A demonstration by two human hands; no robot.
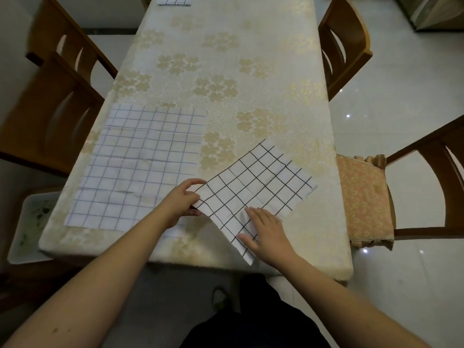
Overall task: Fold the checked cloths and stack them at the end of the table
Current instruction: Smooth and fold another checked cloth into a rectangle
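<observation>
Two hands are seen at work on one partly folded cloth (253, 187), which lies askew at the near edge of the table (251, 46). Its left corner is pinched between the curled fingers and thumb of the left hand (182, 202), while the near flap is pressed flat under the straight fingers of the right hand (263, 232). Just to the left, a second cloth (140, 159) is spread out unfolded. At the far end, a folded stack (175, 0) is partly seen. The task is judged about midway: one fold in hand, one cloth untouched, stacking left.
</observation>
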